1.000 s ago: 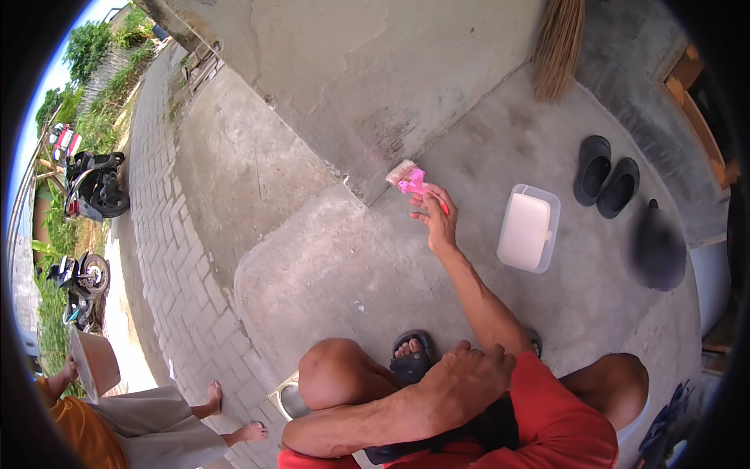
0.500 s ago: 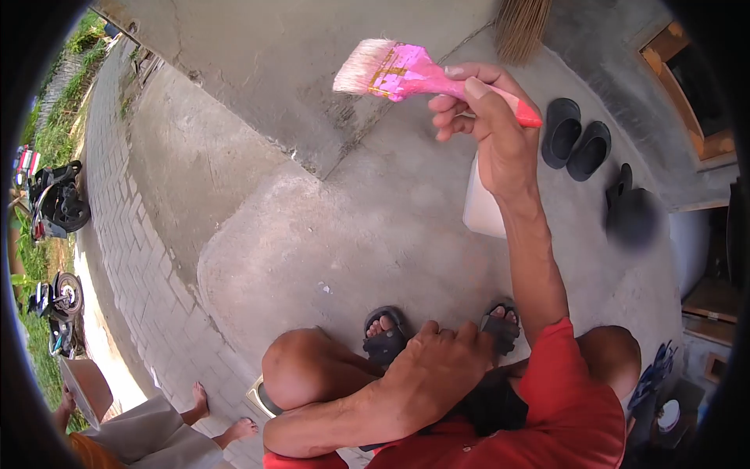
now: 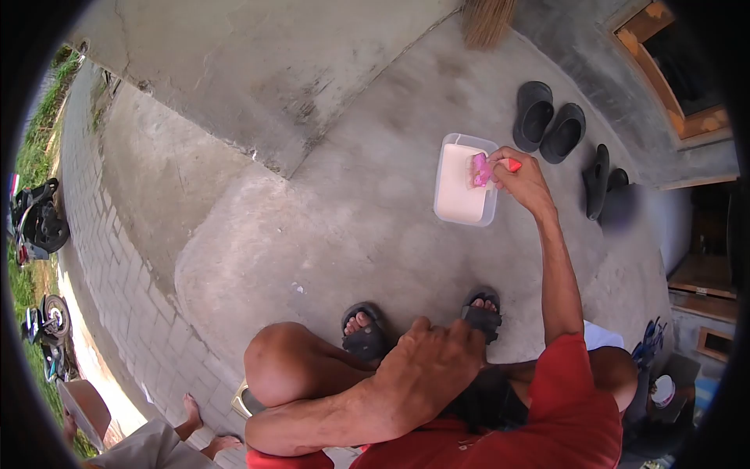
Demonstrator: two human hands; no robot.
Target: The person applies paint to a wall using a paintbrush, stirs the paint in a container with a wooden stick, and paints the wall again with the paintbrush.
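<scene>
My right hand (image 3: 519,181) pinches the paintbrush (image 3: 480,170), which has a pink-painted ferrule and a red handle tip. Its bristle end is over the pale liquid in a clear plastic tub (image 3: 444,199) and overlaps it in this view. The tub stands on the concrete floor, beyond my feet. My left hand (image 3: 433,363) lies across my lap between the knees, knuckles up and fingers curled under. Anything inside those fingers is hidden.
Black clogs (image 3: 548,125) and dark slippers (image 3: 597,182) lie to the right of the tub. A concrete block (image 3: 226,74) rises at the upper left, and a broom (image 3: 488,22) stands at the top. Another person's foot (image 3: 191,410) shows at lower left, with parked motorbikes (image 3: 39,223) beyond.
My right hand has lowered the paintbrush from up in front of me to the tub, turning it down into it. The left hand stays across my lap.
</scene>
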